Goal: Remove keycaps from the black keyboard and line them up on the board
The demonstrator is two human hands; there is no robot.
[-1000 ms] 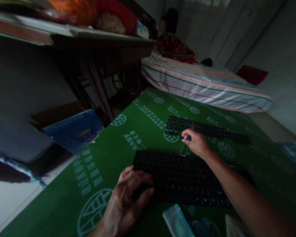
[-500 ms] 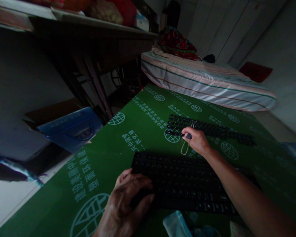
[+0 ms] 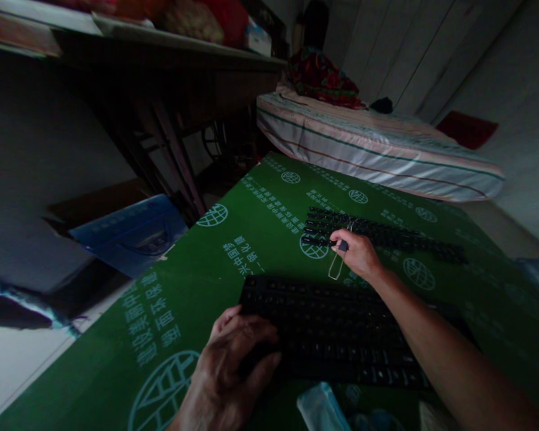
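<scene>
A black keyboard lies across the near part of the green table. My left hand grips its left end, thumb toward the near edge and fingers curled over the keys. Beyond the keyboard, my right hand is closed in a pinch on a wire keycap puller, whose thin loop hangs toward me. A small dark square piece shows at the fingers; I cannot tell whether it is a keycap or the puller's handle. Black loose keycaps stand in several rows by that hand, partly hidden by it.
The green table bears printed globes and lettering. Light-blue packaging lies at its near edge. A blue bag stands left of the table, below a dark desk. A bed is at the far end.
The wire loop in my right hand has shifted very slightly. Both hands, the keyboard and the keycap rows otherwise look the same.
</scene>
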